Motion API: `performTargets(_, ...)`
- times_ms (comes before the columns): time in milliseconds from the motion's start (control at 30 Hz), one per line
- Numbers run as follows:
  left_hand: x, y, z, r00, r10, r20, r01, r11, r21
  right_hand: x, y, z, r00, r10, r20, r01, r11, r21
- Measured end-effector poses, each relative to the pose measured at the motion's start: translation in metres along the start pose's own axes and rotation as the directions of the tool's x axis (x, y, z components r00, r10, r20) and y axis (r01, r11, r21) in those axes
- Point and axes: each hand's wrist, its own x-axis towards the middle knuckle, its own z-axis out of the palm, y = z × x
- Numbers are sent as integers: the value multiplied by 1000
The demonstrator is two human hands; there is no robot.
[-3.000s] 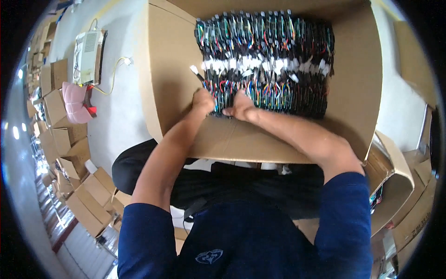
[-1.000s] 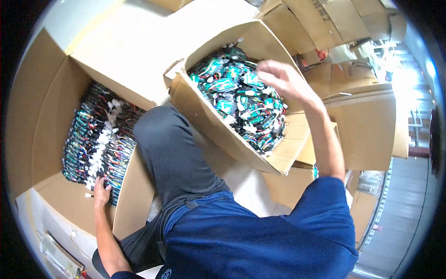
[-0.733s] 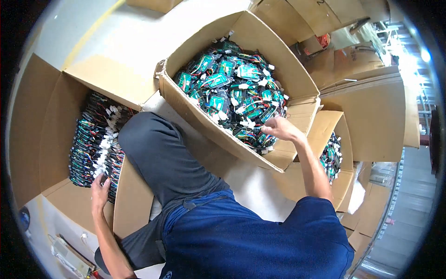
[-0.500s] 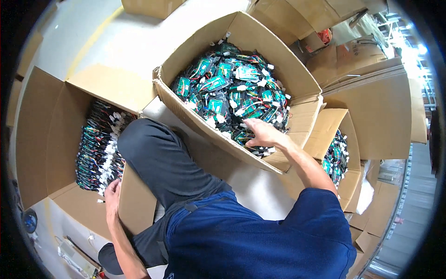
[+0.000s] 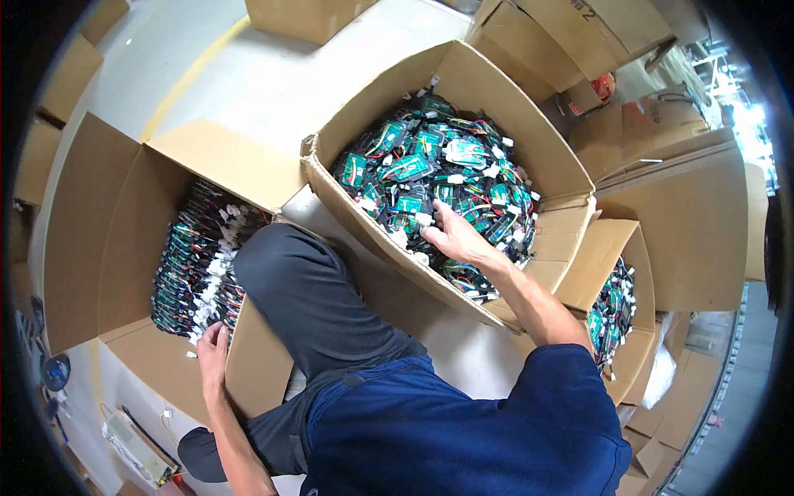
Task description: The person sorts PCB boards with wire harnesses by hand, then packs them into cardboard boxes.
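My right hand (image 5: 453,236) reaches into the large cardboard box (image 5: 376,240) in front of me. Its thumb and fingers are apart, with a white connector between them, over a heap of green circuit boards (image 5: 408,169) with dark backings, coloured wires and white plugs. My left hand (image 5: 214,354) is at the near end of the left cardboard box (image 5: 124,240). Its fingers are curled against the end of a row of white plugs (image 5: 217,277); what they hold, if anything, is hidden. Circuit boards (image 5: 178,277) stand tightly lined up in that box.
My bent knee (image 5: 281,256) lies between the two boxes. At the right, a smaller box (image 5: 633,331) holds more boards. Stacked cartons (image 5: 571,41) and a tall carton flap (image 5: 678,223) rise behind. A long pale device (image 5: 136,446) lies on the floor at the lower left.
My right hand has moved left and farther over the heap, and its thumb and fingers have drawn closer together. My left hand stays beside the row. The whole view has shifted slightly.
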Motion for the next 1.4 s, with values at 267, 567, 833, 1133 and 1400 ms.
performTargets(267, -9, 21, -3, 998, -47, 31, 48, 999, -18, 31, -33, 41, 937, 279, -210, -268, 960, 79)
performTargets(567, -11, 25, -1, 999, -29, 23, 32, 993, -116, 51, -57, 48, 962, 192, -196, -203, 979, -34)
performTargets(833, -14, 21, -8, 998, -27, 56, 31, 997, -76, 107, -55, 78, 964, 250, -87, -264, 915, -305)
performTargets(1133, -13, 27, -7, 999, 39, 10, -38, 992, -125, 87, -18, 28, 959, 184, -215, -28, 818, 575)
performTargets(1400, -16, 63, -8, 968, 74, -239, -185, 856, -483, 7, -199, -105, 882, -301, -362, 438, 808, 394)
